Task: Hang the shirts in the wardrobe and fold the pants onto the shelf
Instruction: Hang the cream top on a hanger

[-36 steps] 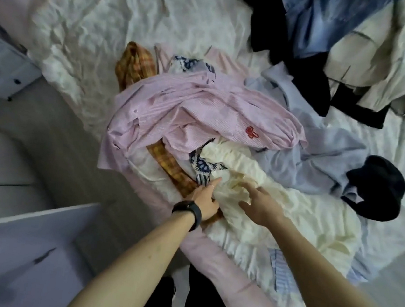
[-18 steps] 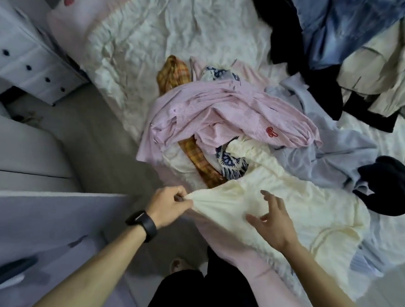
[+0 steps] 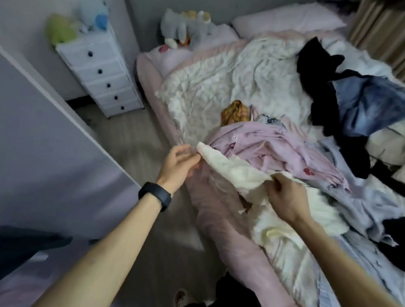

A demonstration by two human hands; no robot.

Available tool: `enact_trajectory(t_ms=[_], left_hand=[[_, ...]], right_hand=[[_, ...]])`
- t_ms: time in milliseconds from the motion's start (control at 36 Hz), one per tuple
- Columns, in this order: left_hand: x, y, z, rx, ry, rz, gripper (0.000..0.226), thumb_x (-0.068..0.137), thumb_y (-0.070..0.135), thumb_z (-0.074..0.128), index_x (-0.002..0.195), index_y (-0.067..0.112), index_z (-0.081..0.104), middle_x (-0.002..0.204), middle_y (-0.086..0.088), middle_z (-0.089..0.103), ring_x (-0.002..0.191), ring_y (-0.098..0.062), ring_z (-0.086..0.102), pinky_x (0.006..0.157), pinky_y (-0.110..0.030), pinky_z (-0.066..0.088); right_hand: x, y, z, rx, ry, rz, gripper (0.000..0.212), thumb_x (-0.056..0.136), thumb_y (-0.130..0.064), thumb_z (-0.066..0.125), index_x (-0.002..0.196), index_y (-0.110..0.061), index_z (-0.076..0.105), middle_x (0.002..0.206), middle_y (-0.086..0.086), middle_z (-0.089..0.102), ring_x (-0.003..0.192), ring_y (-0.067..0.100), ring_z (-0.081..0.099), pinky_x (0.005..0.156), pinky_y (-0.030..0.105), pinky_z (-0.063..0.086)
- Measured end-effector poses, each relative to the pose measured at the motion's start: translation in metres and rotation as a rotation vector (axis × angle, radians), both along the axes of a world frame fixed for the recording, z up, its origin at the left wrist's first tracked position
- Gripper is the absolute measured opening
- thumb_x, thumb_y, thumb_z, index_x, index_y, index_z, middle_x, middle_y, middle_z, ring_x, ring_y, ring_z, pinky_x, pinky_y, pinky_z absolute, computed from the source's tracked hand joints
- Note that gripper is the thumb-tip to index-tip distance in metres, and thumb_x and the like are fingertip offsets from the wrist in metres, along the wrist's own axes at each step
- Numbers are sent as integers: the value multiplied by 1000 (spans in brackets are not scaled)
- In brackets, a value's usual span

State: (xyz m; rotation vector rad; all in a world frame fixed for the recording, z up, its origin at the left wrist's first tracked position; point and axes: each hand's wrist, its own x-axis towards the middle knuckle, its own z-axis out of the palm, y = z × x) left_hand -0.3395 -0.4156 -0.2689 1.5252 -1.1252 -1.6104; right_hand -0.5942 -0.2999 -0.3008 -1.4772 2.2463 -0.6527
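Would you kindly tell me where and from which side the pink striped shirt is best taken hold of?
Probably pinch the pink striped shirt at the raised folds by its buttoned edge, coming from above. It lies crumpled atop a pale blue shirt, and the cream garment covers its near edge.

- Two hands: left hand (image 3: 179, 162), right hand (image 3: 286, 197)
- One cream garment (image 3: 235, 168)
- One pink striped shirt (image 3: 285, 150)
- One orange plaid garment (image 3: 235, 110)
- One blue denim garment (image 3: 368, 106)
- One black wristband (image 3: 155, 196)
- One ring (image 3: 174, 151)
- One white chest of drawers (image 3: 82, 48)
- Five dark knobs (image 3: 100, 71) on its front
- Two plush toys on top of it: green plush toy (image 3: 59, 29), blue plush toy (image 3: 98, 17)
- One bed (image 3: 147, 71)
- One heap of soft toys (image 3: 185, 25) at the bed's head, too jumbled to count
- One pink pillow (image 3: 287, 19)
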Motion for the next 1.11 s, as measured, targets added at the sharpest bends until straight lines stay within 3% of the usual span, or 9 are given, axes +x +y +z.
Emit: enact_trajectory(t_ms=[83,194,306,389,472,722,861,944,1111], left_hand=[[9,2,3,-21,-52,-136,55,92,20,72,135,29,39,112,11,69,106,-8,64,70,-21,47],[-1,3,17,-52,-99,-420,74,83,20,81,146,17,42,139,7,49,112,-3,54,78,-8,45],[0,1,45,-257,-456,-682,80,81,47,77,150,27,40,135,19,48,124,-6,48,102,-24,41],[15,-9,66,-468,-664,-540,33,92,40,63,114,16,66,105,10,69,95,-15,64,83,-29,52],[44,-22,96,-471,-591,-513,19,93,36,66,94,17,69,86,3,71,83,-18,67,61,-18,44],[114,-22,162,-161,-423,-534,23,98,37,62,112,19,66,107,2,70,73,-14,71,60,-20,50],[120,-17,163,-867,-925,-322,59,93,27,65,144,40,39,142,6,44,110,-18,59,87,-38,54],[110,-17,167,-1317,-1136,-381,72,81,24,76,145,39,47,148,-5,43,120,-28,50,95,-41,46],[86,-19,171,-1691,-952,-294,14,78,14,75,91,19,77,107,-4,70,92,-24,64,82,-27,38]], right_hand=[[6,-24,62,-150,-151,-98,24,94,-27,59,73,-15,61,71,1,71,69,24,63,63,35,39],[31,-62,130,-350,-454,-142,23,89,-30,60,70,-16,63,62,-4,70,65,15,70,67,33,52],[50,-90,173,-486,-656,-140,24,87,-24,60,70,-8,64,56,-1,66,57,16,65,63,39,53],[56,-101,189,-546,-663,-167,23,85,-26,59,66,-13,62,54,-3,63,54,14,61,59,41,51],[57,-109,196,-581,-672,-187,21,85,-27,57,67,-15,62,54,-4,63,51,10,58,60,38,50],[90,-135,185,-388,-966,-40,21,98,-23,61,82,-10,62,79,13,60,69,27,57,72,42,50],[124,-138,189,-210,-1052,212,23,92,-28,66,98,-6,63,88,15,57,79,31,54,73,41,50],[139,-139,195,-79,-1116,359,18,91,-27,67,94,-10,68,85,13,61,78,27,56,67,32,48],[142,-148,206,7,-1151,449,24,97,-23,61,75,-19,69,77,5,62,67,15,60,62,25,48]])
